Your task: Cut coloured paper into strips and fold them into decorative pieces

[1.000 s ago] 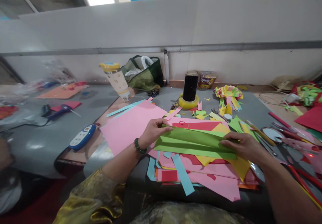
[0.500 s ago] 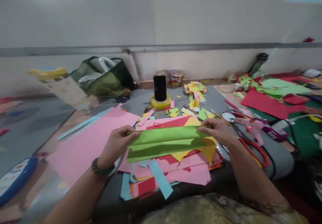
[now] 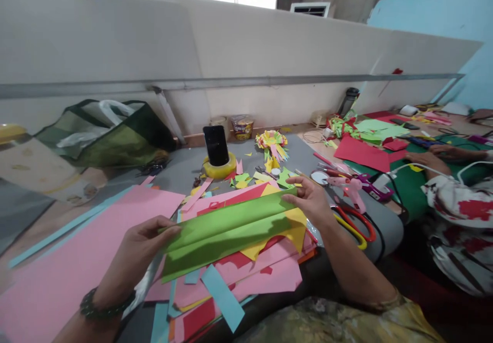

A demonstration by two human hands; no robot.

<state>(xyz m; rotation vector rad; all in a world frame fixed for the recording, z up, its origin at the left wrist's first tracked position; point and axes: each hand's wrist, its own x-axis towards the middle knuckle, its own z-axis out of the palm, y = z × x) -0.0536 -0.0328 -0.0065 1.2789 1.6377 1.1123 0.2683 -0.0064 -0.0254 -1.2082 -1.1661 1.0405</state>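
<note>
A folded sheet of green paper (image 3: 231,225) stretches between my two hands, with a crease running along its length. My left hand (image 3: 144,250) pinches its left end between thumb and fingers. At the upper right corner, my right hand (image 3: 310,199) grips the same sheet the same way. Under the green paper lies a pile of coloured paper, with pink sheets (image 3: 265,273), a yellow piece (image 3: 296,230) and a light blue strip (image 3: 223,297) showing. A large pink sheet (image 3: 96,250) lies to the left of my left hand.
A phone (image 3: 216,147) stands in a yellow tape roll (image 3: 220,168) behind scattered paper scraps. A paper rosette (image 3: 271,143) lies beyond. To the right are orange-handled scissors (image 3: 356,222) and a pink glue gun (image 3: 352,191). A co-worker's hands (image 3: 429,163) are at far right.
My view has turned to the right, bringing the co-worker's arms into sight. Both hands still hold the green paper, which now slants with its left end lower.
</note>
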